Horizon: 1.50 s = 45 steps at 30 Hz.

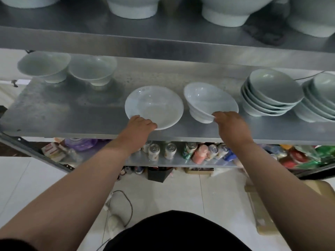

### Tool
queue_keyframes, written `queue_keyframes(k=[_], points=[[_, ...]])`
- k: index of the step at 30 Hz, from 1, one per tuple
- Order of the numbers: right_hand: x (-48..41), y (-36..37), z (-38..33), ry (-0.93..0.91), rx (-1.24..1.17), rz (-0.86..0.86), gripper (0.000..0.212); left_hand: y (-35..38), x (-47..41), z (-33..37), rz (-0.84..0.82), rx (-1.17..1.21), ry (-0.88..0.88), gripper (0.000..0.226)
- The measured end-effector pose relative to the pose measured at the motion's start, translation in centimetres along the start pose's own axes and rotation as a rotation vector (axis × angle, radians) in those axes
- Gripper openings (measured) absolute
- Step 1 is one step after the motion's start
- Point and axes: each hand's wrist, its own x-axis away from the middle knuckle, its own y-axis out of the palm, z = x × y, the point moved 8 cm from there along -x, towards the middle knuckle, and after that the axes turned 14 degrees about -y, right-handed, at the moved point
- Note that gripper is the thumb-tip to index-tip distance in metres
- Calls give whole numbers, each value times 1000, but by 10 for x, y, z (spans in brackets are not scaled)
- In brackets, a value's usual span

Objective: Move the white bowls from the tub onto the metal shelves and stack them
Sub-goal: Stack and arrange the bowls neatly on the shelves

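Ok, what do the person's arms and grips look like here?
Bare forearms, no gloves; no rings, watch or bands visible on the left grip or right grip. A dark sleeve edge shows by the left upper arm; the top is black.

White tile floor (163, 192), dark cable (131, 209) lying on it, dim light

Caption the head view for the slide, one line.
Left hand grips a single white bowl, right hand a small stack, both on the metal shelf beside taller stacks.
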Motion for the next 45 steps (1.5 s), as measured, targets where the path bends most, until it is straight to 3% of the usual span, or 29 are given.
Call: queue_keyframes(k=[5, 9, 11, 13, 17, 19, 29, 32, 35, 37, 42, 45], points=[[0, -39, 33, -173, 57, 226, 26, 5, -46, 65, -62, -57, 13, 66], [-9, -46, 35, -272, 92, 293, 25, 1, -70, 107, -78, -52, 38, 57], [-14, -37, 33, -296, 63, 276, 28, -7, -72, 115, 1, 4, 81, 47], [-18, -27, 28, -318, 24, 246, 33, -20, -61, 110, 108, 124, 42, 57], [-23, -9, 14, -361, -17, 168, 41, -17, -39, 58, 68, 537, -435, 91], [-24, 3, 5, -387, -22, 97, 43, -3, -37, 46, -23, 576, -536, 93], [-27, 41, 7, -329, -96, -210, 42, 4, -59, 62, -127, 636, -483, 99], [-26, 42, 9, -377, -85, -161, 31, 2, -64, 67, -139, 636, -473, 95], [-27, 48, 11, -387, -58, -178, 45, 1, -69, 68, -150, 618, -448, 93], [-30, 48, 8, -379, -57, -207, 42, 2, -69, 65, -161, 590, -422, 92], [-42, 38, -6, -222, -256, -107, 33, 1, -52, 32, -98, 656, -435, 72], [-66, 29, -44, -207, -467, 111, 35, -5, -36, -21, -4, 794, -552, 59]])
